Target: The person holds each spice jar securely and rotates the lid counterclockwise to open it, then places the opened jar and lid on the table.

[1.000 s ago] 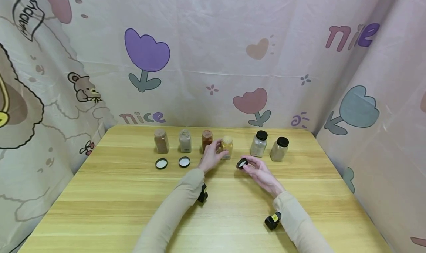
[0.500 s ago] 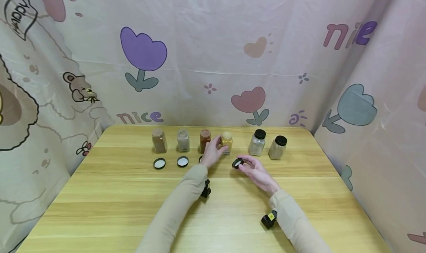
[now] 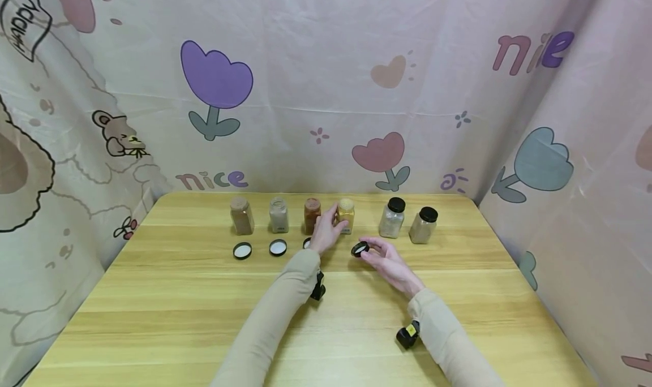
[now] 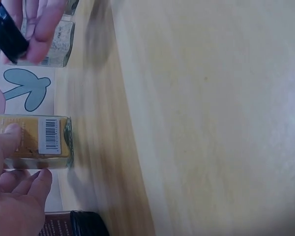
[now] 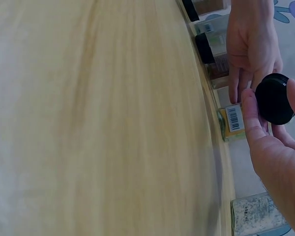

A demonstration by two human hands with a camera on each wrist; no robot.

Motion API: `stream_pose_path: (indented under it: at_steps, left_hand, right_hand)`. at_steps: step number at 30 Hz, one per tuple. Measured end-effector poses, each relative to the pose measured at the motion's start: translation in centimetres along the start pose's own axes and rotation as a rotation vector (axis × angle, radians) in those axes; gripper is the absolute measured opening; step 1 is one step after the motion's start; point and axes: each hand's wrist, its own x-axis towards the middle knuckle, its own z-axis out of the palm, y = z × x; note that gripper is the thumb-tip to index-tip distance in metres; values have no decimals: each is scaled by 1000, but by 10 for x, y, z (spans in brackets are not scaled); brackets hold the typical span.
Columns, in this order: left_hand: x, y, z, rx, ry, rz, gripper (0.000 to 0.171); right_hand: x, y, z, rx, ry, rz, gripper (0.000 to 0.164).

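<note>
My left hand [image 3: 326,229] holds a square glass jar of yellow powder [image 3: 346,216] between thumb and fingers. The jar is uncapped, and its barcode label [image 4: 49,135] shows in the left wrist view. To the right of it, my right hand [image 3: 391,262] pinches a black lid [image 3: 360,249] by its rim, above the table. The lid's white inside is partly visible in the head view; its black top [image 5: 274,99] faces the right wrist camera. Just left of my left hand is an uncapped jar of reddish-brown powder [image 3: 312,220], with a lid [image 3: 307,243] partly hidden by that hand.
Further left stand uncapped jars of brown powder [image 3: 241,217] and pale powder [image 3: 278,216], each with a black lid [image 3: 242,250] lying before it, white inside up. On the right stand two jars with black lids on, one pale [image 3: 391,224], one greyish [image 3: 423,231]. A printed curtain [image 3: 285,143] hangs behind.
The yellow-powder jar has moved back a little with my left hand, level with the row. My right hand has brought the lid slightly left, nearer the jar. The head view has shifted slightly.
</note>
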Motion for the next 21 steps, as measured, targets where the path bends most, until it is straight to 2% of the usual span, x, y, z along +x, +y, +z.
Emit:
stream_pose_path:
  at_steps: [8,12,16,21]
  left_hand:
    - [-7,3,-3,33,-38,-82,71]
    - [-12,8,-5,11,-60,-98,65]
    - [-18,11,-5,20,-63,-74,57]
    - [-27,13,-7,74,-55,-64,59]
  right_hand:
    - [2,-4,3,20,30,17,62]
    - [3,-4,2,-4,42,13,67]
    - [6,-3,3,-90,70,15,69]
    - [12,-3,6,-218,119,34,68]
